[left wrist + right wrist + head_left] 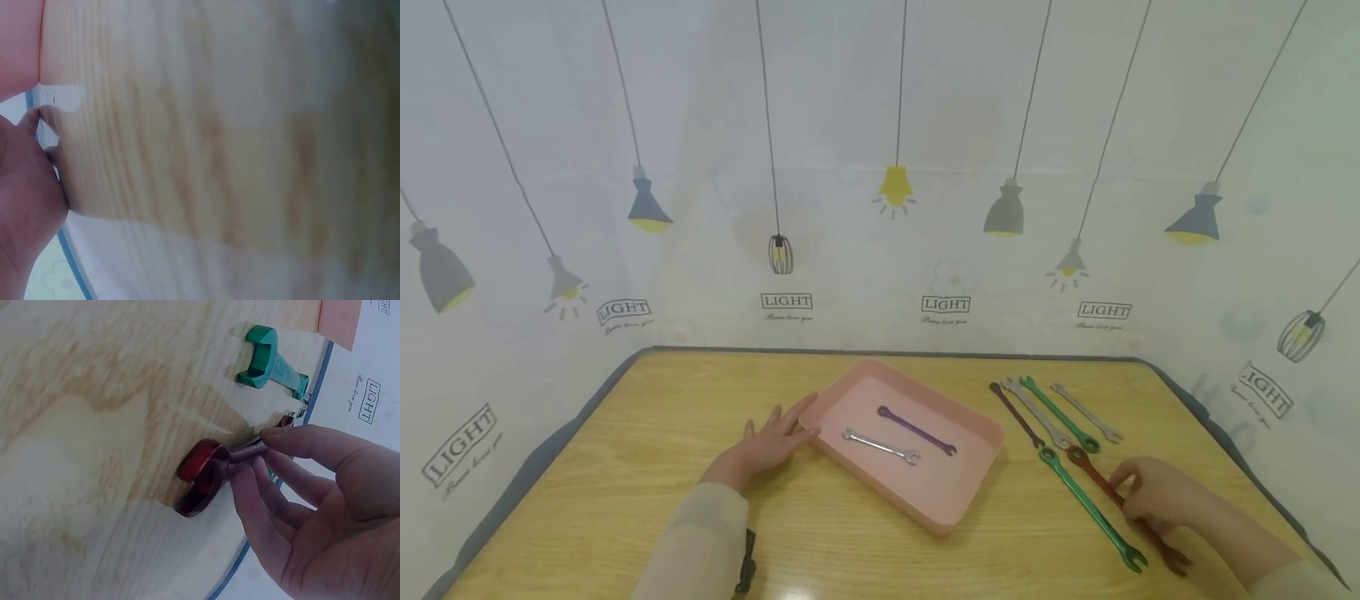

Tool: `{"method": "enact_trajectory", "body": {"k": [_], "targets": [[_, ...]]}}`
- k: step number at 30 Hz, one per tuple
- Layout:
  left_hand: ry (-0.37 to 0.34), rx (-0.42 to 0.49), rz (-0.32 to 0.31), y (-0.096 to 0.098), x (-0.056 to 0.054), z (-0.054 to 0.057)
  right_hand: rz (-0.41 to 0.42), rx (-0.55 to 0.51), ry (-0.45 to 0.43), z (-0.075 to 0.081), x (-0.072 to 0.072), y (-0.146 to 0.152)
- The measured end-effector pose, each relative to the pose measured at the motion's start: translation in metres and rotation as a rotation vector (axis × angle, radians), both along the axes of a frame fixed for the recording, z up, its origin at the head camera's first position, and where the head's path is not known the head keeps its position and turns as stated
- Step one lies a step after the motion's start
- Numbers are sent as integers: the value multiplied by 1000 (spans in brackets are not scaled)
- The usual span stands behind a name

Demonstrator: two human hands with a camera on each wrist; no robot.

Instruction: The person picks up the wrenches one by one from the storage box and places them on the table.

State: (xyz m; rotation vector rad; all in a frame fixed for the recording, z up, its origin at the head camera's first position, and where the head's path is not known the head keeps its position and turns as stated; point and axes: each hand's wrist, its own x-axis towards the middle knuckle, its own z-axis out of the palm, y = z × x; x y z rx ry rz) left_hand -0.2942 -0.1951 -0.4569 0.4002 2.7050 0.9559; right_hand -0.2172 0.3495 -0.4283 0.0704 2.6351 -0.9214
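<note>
My right hand [1161,496] pinches a red combination wrench [1099,481] by its shank, thumb on one side and fingers on the other. In the right wrist view the wrench's open end [203,467] points away from the palm, close over the table. A long green wrench [1093,510] lies just left of it. With fingers spread and fairly straight, my left hand [767,443] touches the left corner of a pink tray [850,393]. Inside the tray are a purple wrench [917,430] and a small silver wrench [880,447].
Beyond the right hand, a dark red wrench [1017,415], a silver wrench [1036,411], another green wrench [1060,414] and a thin silver wrench [1085,412] lie side by side on the wooden table [700,392]. A lamp-print wall covering [850,325] stands behind the table.
</note>
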Motion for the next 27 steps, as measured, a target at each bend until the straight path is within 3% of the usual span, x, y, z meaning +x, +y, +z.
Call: {"method": "enact_trajectory", "body": {"k": [6,10,17,27], "targets": [[-1,-5,-1,-1,-1,-1,8,-31,36,5,-1,-2],[3,5,-6,-1,1,2,85,-101,84,13,-3,-6],[22,29,-6,-3,1,-3,310,-193,184,19,-9,-23],[-6,-12,4,-1,2,1,389,-197,350,22,-9,-66]]}}
